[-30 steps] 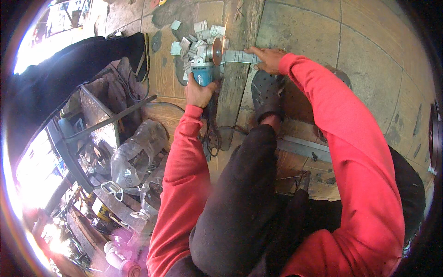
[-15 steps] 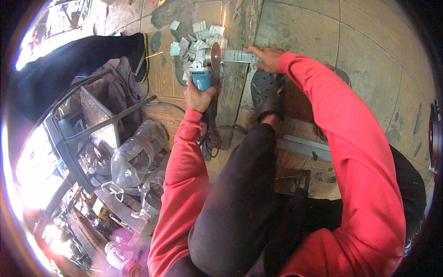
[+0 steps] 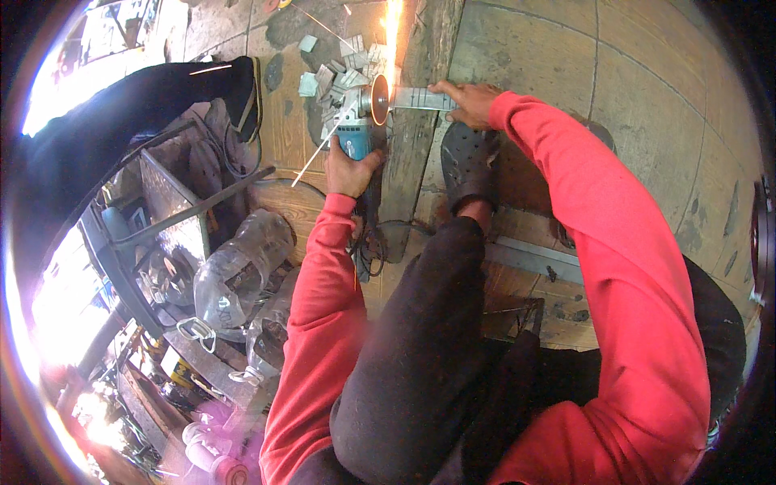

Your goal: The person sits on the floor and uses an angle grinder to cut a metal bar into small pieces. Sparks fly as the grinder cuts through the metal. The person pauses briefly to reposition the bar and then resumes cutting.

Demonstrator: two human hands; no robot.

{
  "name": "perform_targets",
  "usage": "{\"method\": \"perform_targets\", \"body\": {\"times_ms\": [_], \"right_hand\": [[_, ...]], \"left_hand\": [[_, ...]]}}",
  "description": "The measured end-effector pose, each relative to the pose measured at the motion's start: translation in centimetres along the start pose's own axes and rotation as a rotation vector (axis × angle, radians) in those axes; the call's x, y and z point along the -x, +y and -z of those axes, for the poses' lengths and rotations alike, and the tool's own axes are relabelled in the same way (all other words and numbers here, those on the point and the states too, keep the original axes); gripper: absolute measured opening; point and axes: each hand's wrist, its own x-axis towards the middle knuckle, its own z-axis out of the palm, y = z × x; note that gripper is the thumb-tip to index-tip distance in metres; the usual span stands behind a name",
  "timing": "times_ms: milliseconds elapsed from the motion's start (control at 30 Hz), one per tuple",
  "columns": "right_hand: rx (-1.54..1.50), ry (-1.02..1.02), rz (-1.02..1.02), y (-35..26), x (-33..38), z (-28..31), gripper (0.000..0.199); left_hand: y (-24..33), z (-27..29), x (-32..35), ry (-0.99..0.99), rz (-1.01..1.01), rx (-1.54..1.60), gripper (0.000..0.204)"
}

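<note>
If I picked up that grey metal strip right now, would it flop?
Probably not: the metal strip looks straight, with no sag. Its flat shape should make it slide rather than roll. The end by the sparking disc is likely hot.

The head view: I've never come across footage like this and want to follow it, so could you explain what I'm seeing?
There is no robot here: these are a person's own bare hands, in red sleeves. A wide fisheye camera on their head looks down, so straight edges bend near the rim.

The left hand holds a blue angle grinder. The right hand holds a flat metal strip, with the grinder's disc at its other end. Bright sparks stream away. A wooden plank lies on the tiled floor, with small pale pieces scattered to its left.
</note>
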Motion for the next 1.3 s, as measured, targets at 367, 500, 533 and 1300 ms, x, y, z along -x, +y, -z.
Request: {"method": "perform_targets", "body": {"times_ms": [367,500,533,1300], "right_hand": [[-0.011,0.085,0.029,0.9,-0.3,-1.2,0.06],[-0.011,0.1,0.052,1.0,-0.4,-1.2,0.059],[-0.009,0.086,0.042,0.9,-0.4,-1.2,0.059],[-0.042,0.092,0.045,0.7,0.0,-1.2,0.061]], "left_hand": [[0.9,0.3,-0.2,-0.015,0.014,0.013,0.093],[1.0,0.2,-1.1,-0.033,-0.003,0.045,0.087],[1.0,0.2,-1.1,-0.015,-0.023,0.044,0.084],[2.3,-0.1,-2.7,-0.008,0.017,0.056,0.073]]}}
